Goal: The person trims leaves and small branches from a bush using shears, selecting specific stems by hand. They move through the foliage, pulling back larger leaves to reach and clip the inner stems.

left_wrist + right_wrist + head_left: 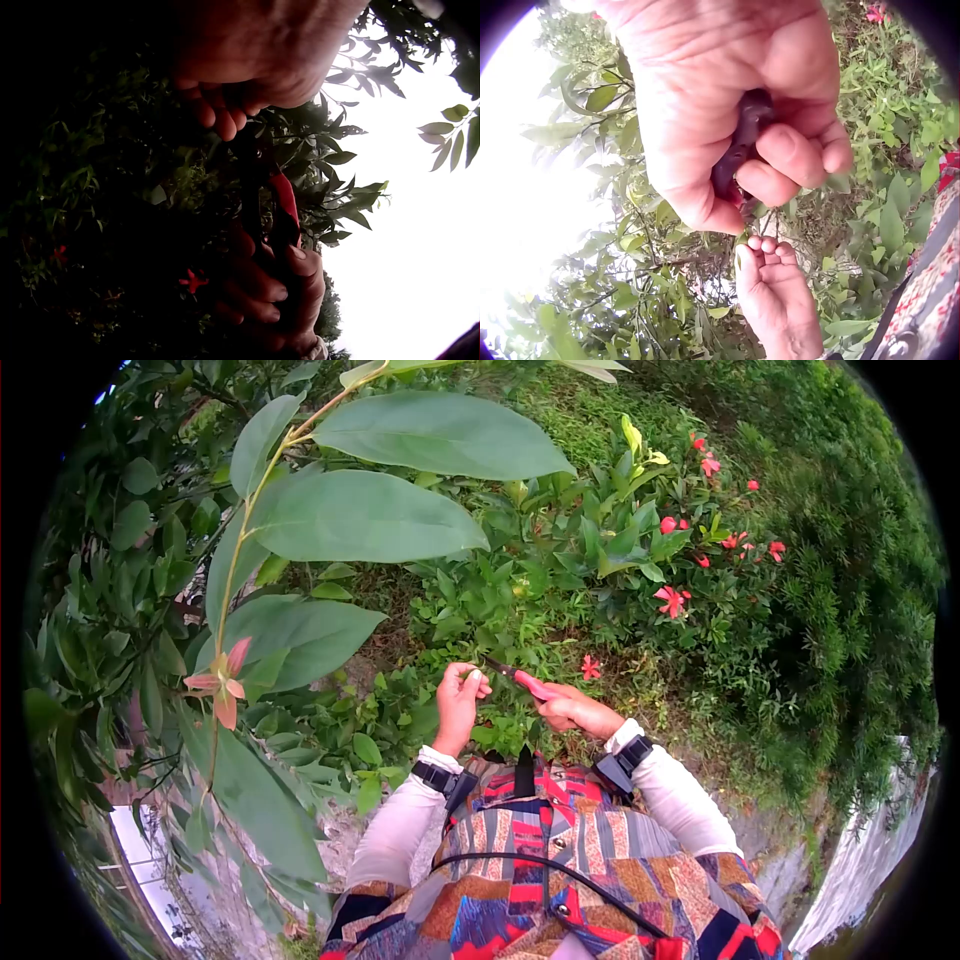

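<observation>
The right hand (582, 714) grasps the pruning shears (532, 684) by their red handle, with the fingers bent around it. The shears lie in front of the body, between the two hands, and their dark blades point toward the left hand (458, 710). The left hand has its fingers bent toward the thumb; in the right wrist view a small green leaf (740, 255) shows at the thumb tip, but I cannot tell whether it is pinched.

The room between the hands is narrow, and the shears fill much of it. On the left side, large leaves (370, 520) hang over the head view. Beyond the hands are low plants, and one red flower (590, 667) is near the right hand. The patterned shirt (600, 840) borders the working space below. Any writing on the dark wrist devices (633, 754) is too small to read.
</observation>
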`<state>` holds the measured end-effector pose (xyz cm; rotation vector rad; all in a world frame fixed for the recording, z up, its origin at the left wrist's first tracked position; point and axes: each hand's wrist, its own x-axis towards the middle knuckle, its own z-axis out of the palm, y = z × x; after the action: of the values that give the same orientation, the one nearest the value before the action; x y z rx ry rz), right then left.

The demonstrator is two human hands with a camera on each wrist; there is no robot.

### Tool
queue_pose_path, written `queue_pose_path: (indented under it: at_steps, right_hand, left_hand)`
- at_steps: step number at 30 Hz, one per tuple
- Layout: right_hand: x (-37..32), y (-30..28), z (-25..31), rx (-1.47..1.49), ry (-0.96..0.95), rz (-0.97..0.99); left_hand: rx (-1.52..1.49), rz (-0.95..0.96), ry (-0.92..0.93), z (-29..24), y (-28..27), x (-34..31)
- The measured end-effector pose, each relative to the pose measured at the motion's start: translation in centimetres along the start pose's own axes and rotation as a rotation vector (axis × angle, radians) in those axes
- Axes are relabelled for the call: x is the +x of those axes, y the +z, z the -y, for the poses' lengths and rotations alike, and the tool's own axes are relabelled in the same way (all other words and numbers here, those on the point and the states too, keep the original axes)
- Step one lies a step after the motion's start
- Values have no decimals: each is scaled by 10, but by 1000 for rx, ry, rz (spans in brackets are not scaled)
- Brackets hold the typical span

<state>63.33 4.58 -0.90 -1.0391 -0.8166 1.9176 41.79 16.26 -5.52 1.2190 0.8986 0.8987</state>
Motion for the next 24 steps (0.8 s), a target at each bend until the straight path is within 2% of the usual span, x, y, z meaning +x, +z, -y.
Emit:
queue_pose_path:
  at_steps: [2,5,15,18,20,24]
  right_hand:
    - [-11,11,14,-3,-25,-59]
    - [-18,14,22,-78,-29,-29]
    - [-17,6,13,-252,2,-112]
    - [-22,-4,6,-200,-53,-51]
    - [-19,-14,-9,-359,-137,6]
    - [-23,-2,7,-391,-91,33]
  left_hand:
    - [-4,-45,-8,4,-1,1]
    - [-30,-78,-22,8,-3,4]
    - [8,-154,-27,6,-12,13]
    - [-54,-157,-57,8,-20,14]
    - [-37,-145,-75,10,-22,12]
    - [-42,-116,-99,14,-21,8]
